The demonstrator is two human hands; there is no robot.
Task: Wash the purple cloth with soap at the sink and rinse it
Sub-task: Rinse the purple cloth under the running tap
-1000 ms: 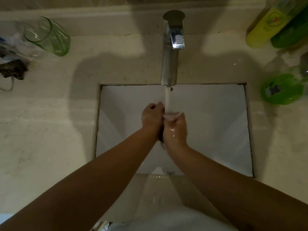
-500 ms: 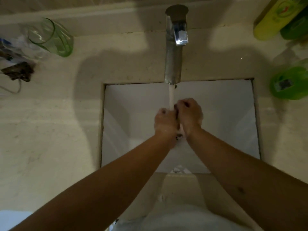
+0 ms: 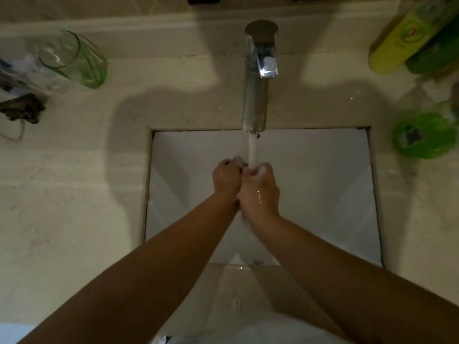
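- My left hand (image 3: 227,176) and my right hand (image 3: 260,188) are pressed together, knuckle to knuckle, over the middle of the white sink basin (image 3: 323,194).
- The fingers of both hands are curled into fists; I cannot tell for sure what they close on, because the purple cloth is hidden between them and no clear part of it shows.
- The stream of water (image 3: 253,151) falls from the chrome tap (image 3: 255,95) and lands on the knuckles of my right hand, right at the seam where the two hands meet.
- The back of my right hand is wet and glints.
- My forearms come up from the bottom edge and converge at the wrists.
- On the beige stone counter (image 3: 74,194), back left, a green drinking glass (image 3: 74,59) stands beside some clear plastic wrapping (image 3: 22,70) and a dark clump (image 3: 22,111) I cannot identify.
- Back right stand a yellow-green bottle (image 3: 400,43) and a darker green bottle (image 3: 437,50), touching or nearly so.
- Nearer, to the right of the basin, sits a bright green container (image 3: 422,135), blurred.
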